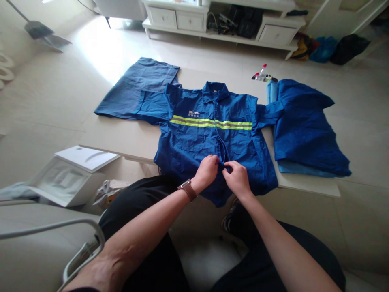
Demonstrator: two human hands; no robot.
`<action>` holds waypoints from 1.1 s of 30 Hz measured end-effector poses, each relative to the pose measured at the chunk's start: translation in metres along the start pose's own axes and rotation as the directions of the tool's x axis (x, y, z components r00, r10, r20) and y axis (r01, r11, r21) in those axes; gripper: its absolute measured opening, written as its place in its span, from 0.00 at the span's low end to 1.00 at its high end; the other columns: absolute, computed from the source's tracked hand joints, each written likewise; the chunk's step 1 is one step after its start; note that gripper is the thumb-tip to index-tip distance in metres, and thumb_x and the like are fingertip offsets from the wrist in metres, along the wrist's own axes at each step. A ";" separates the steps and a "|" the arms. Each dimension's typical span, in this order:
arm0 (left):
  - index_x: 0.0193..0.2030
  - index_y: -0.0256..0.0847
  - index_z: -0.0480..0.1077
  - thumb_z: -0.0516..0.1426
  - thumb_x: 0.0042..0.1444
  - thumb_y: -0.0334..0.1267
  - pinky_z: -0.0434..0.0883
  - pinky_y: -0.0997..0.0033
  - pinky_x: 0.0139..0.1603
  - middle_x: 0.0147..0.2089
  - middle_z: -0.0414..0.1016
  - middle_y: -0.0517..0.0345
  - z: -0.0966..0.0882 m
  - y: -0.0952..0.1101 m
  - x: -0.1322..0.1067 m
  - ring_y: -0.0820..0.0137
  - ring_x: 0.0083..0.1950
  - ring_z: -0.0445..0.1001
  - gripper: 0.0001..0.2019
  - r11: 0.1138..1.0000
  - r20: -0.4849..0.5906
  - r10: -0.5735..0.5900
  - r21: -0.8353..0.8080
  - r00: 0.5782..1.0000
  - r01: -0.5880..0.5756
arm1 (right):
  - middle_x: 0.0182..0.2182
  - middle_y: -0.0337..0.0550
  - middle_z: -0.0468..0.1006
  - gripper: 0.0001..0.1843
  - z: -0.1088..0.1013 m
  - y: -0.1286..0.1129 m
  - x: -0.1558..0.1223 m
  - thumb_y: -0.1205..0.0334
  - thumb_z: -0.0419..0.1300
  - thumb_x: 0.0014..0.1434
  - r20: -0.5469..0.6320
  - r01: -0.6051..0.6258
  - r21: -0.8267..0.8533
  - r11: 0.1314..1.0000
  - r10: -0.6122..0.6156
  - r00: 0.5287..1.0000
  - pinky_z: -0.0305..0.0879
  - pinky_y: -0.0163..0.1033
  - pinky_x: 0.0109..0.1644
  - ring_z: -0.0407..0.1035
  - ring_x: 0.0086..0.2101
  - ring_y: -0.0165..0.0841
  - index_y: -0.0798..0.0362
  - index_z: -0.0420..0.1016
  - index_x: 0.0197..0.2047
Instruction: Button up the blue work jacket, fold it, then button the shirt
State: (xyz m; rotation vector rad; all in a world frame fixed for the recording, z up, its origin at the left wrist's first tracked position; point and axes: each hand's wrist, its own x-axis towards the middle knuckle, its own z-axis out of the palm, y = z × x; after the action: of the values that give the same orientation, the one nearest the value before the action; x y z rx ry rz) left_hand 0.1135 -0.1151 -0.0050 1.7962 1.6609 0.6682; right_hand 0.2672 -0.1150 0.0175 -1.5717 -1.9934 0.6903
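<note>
A blue work jacket with a yellow and grey reflective stripe across the chest lies front up on a low table, its collar away from me. Its lower hem hangs over the near edge. My left hand, with a brown-strapped watch at the wrist, pinches one side of the front opening near the hem. Close beside it, my right hand has its fingers closed on the other side of the opening. The fastening between the fingertips is too small to make out.
Folded blue cloth lies at the table's right end, and a paler blue cloth at the left. Bottles with red caps stand by the far edge. A white box is at the lower left; a white cabinet stands beyond.
</note>
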 end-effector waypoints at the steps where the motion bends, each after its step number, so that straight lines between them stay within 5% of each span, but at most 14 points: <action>1: 0.43 0.37 0.73 0.54 0.60 0.22 0.71 0.69 0.49 0.41 0.77 0.53 -0.001 0.001 0.001 0.66 0.43 0.74 0.11 1.000 -0.003 -0.015 -0.016 1.000 0.015 | 0.36 0.47 0.82 0.11 0.000 0.000 0.000 0.68 0.57 0.56 -0.002 0.000 -0.003 1.000 0.000 1.000 0.69 0.41 0.45 0.73 0.33 0.37 0.54 0.82 0.38; 18: 0.38 0.37 0.78 0.57 0.57 0.19 0.72 0.71 0.47 0.38 0.77 0.55 -0.011 0.015 0.002 0.70 0.39 0.74 0.11 0.974 -0.041 -0.110 -0.203 0.993 0.100 | 0.39 0.48 0.81 0.12 -0.002 0.003 0.002 0.67 0.57 0.58 0.027 0.048 0.020 0.999 -0.049 0.998 0.69 0.40 0.45 0.73 0.35 0.38 0.54 0.80 0.42; 27: 0.38 0.35 0.79 0.56 0.57 0.22 0.70 0.74 0.42 0.35 0.81 0.56 -0.012 0.018 0.004 0.71 0.38 0.76 0.11 0.856 0.029 -0.287 -0.441 0.957 0.270 | 0.38 0.48 0.80 0.13 0.000 0.003 0.001 0.69 0.56 0.58 0.041 0.093 0.013 0.996 -0.093 0.995 0.68 0.40 0.44 0.73 0.35 0.37 0.55 0.80 0.43; 33: 0.38 0.35 0.77 0.61 0.56 0.27 0.68 0.76 0.37 0.34 0.79 0.58 -0.008 0.018 0.003 0.73 0.35 0.74 0.05 0.829 0.006 -0.299 -0.495 0.954 0.263 | 0.38 0.47 0.80 0.12 -0.001 0.004 0.001 0.69 0.57 0.57 0.051 0.092 0.037 0.995 -0.094 0.994 0.68 0.40 0.44 0.73 0.35 0.38 0.54 0.79 0.43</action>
State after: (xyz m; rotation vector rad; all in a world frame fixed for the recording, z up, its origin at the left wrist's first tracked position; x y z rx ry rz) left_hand 0.1204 -0.1120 0.0132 1.1503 1.5769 0.9290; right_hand 0.2699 -0.1128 0.0156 -1.4445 -2.0668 0.7325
